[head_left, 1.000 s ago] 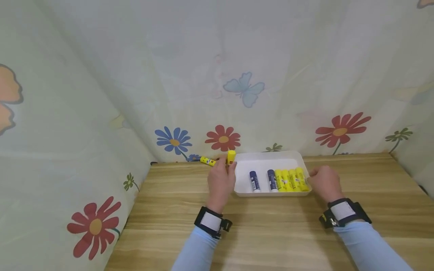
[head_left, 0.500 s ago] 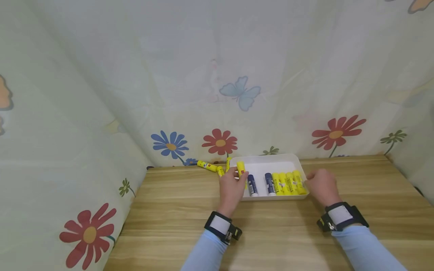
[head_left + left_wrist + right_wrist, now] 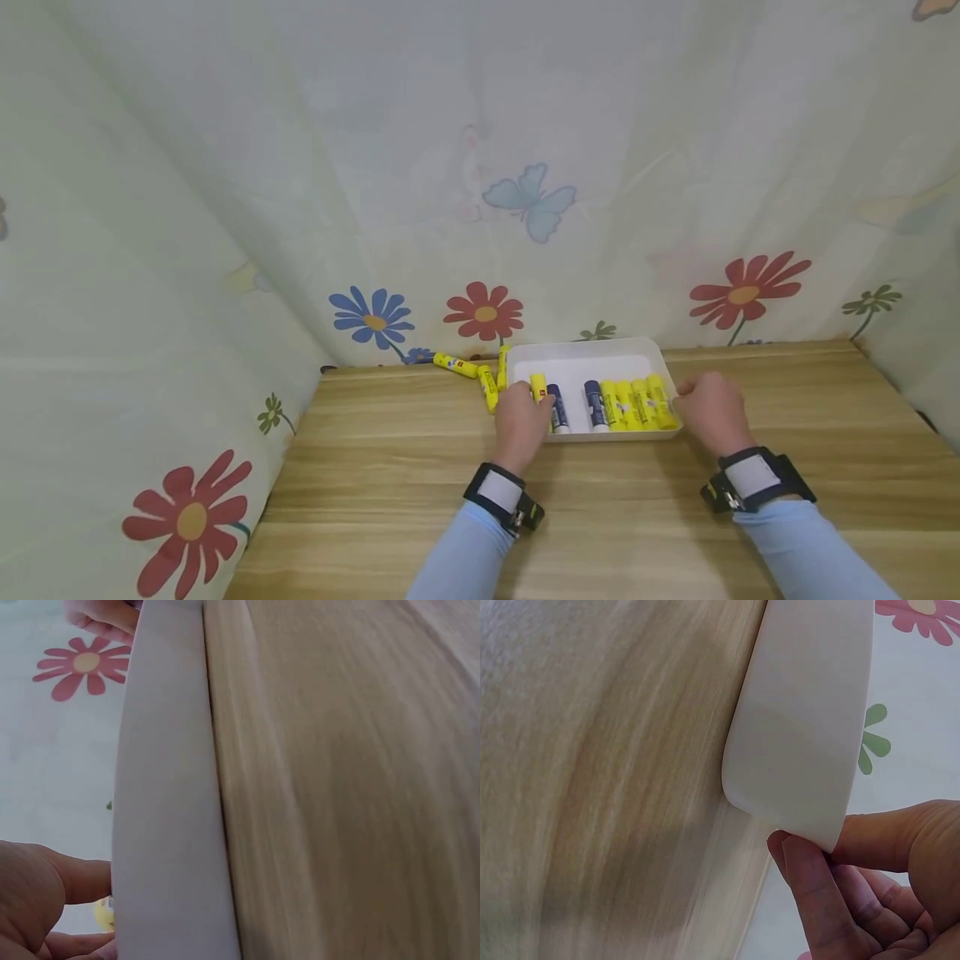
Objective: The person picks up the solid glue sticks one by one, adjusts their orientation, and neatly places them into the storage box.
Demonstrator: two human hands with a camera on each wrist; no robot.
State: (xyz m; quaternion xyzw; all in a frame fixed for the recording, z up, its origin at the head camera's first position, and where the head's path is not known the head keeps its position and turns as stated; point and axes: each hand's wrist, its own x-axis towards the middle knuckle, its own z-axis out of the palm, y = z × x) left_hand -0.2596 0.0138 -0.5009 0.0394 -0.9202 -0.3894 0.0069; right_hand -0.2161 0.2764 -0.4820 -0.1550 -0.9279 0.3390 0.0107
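Observation:
In the head view a white tray (image 3: 585, 350) holds a row of glue sticks. Several yellow glue sticks (image 3: 630, 406) lie side by side at its right end, beside a dark blue glue stick (image 3: 596, 405). Another dark blue glue stick (image 3: 557, 407) lies farther left, across a gap. My left hand (image 3: 521, 425) holds a yellow glue stick (image 3: 538, 386) inside the tray's left end, its lower part hidden by the fingers. My right hand (image 3: 712, 412) pinches the tray's right front corner; the right wrist view shows thumb and fingers on the white wall (image 3: 802, 727).
Left of the tray, three loose yellow glue sticks lie on the wooden table (image 3: 390, 458): one near the back edge (image 3: 454, 365), one slanted (image 3: 488, 388), one against the tray's side (image 3: 502, 367). A flowered curtain (image 3: 420, 208) hangs behind the table.
My left hand has carried the yellow glue stick from beyond the tray's left side rightward and down into it. The right hand stays at the corner.

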